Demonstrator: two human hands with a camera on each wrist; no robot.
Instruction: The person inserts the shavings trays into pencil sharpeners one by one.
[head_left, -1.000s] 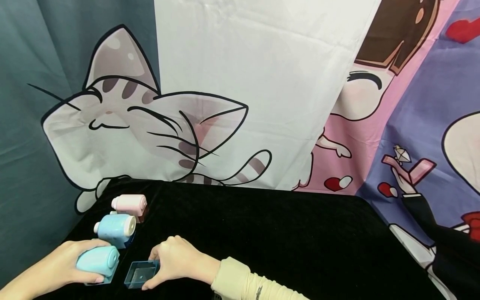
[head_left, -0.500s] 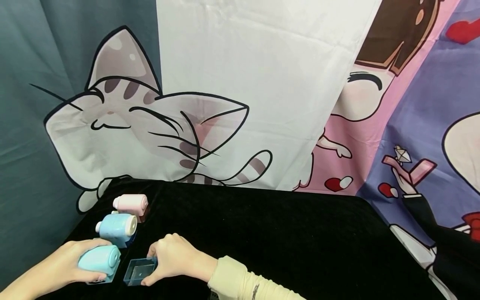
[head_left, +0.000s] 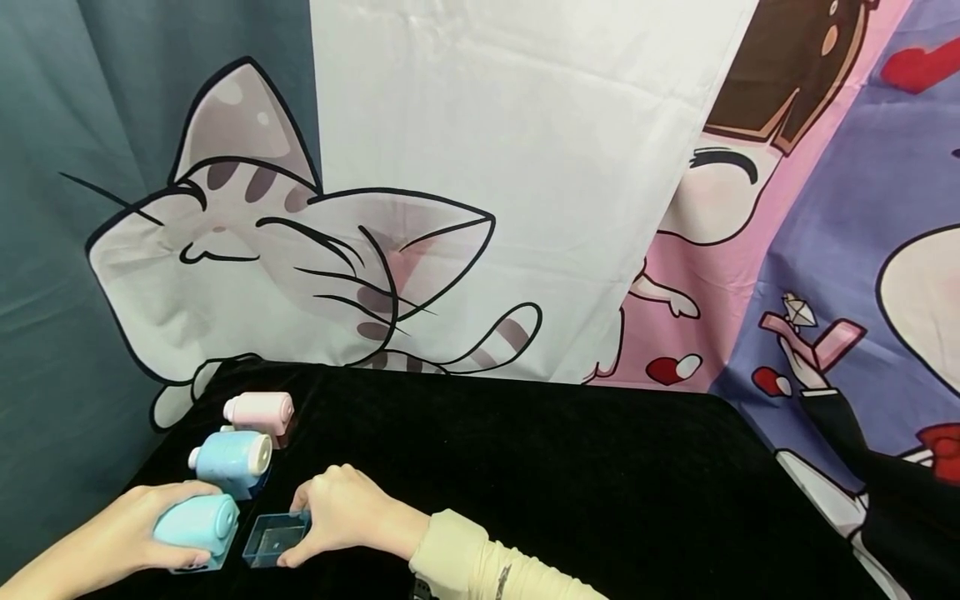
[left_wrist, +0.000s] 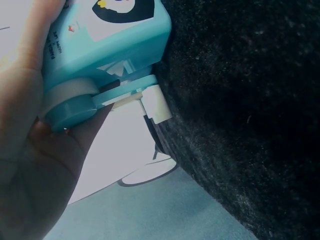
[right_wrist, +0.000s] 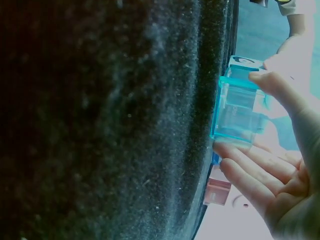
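At the lower left in the head view, my left hand (head_left: 142, 525) grips a turquoise pencil sharpener (head_left: 197, 525), thumb in front and fingers over its back. The left wrist view shows a penguin picture on the sharpener's body (left_wrist: 107, 45), plus a crank arm (left_wrist: 125, 92) ending in a white knob (left_wrist: 157, 104). My right hand (head_left: 352, 512) holds a clear blue shavings drawer (head_left: 274, 540) by its right end, a short gap away from the sharpener. In the right wrist view, the drawer (right_wrist: 235, 110) lies between thumb and fingers, and looks see-through with no shavings visible.
Behind the turquoise sharpener stand a light-blue sharpener (head_left: 228, 457) and, farther back, a pink one (head_left: 258, 412). Black cloth (head_left: 525, 483) covers the table. A printed cat curtain (head_left: 465, 208) hangs along its back edge.
The right hand and the drawer have shifted slightly left, a little nearer the turquoise sharpener. The left hand keeps its hold on the sharpener in nearly the same place.
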